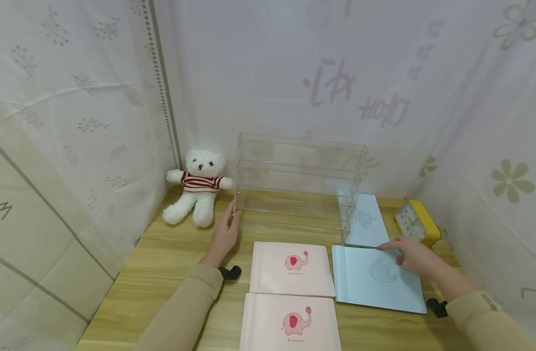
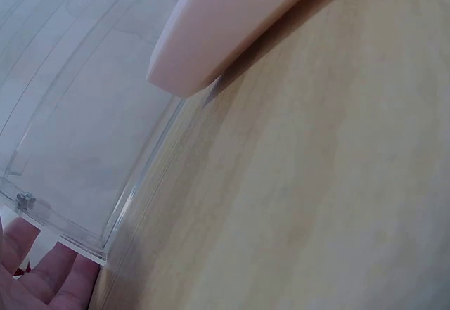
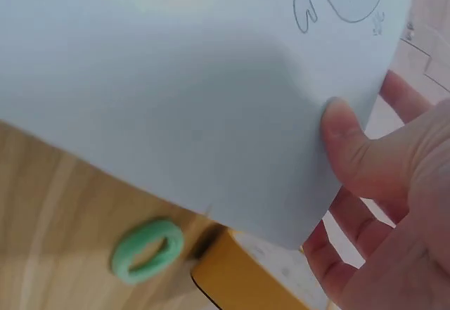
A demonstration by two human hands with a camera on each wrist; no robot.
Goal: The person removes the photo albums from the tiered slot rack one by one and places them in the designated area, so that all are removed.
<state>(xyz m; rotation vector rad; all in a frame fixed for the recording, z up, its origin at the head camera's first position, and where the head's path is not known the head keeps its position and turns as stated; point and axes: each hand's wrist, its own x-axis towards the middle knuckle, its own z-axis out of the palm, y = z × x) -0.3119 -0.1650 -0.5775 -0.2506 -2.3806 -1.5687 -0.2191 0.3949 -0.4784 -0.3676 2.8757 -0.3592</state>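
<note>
At the left end of a clear acrylic rack [image 1: 298,168], my left hand [image 1: 225,234] touches the end panel. Several of its fingers [image 2: 60,275] lie along the outside of that panel. My right hand [image 1: 414,257] pinches the far right edge of a light-blue book [image 1: 360,278] with a whale outline on its cover. In the right wrist view its thumb [image 3: 344,138] presses the cover, with the other fingers behind. Another light-blue book [image 1: 366,226] is at the rack's right end. Two pink elephant books, one farther [image 1: 272,268] and one nearer [image 1: 268,321], lie before the rack.
A white teddy bear [image 1: 202,185] in a striped shirt sits left of the rack. A yellow clock [image 1: 419,222] stands at the right. In the right wrist view, a green ring [image 3: 123,261] lies beside the clock. Patterned curtains [image 1: 250,63] hang behind the table.
</note>
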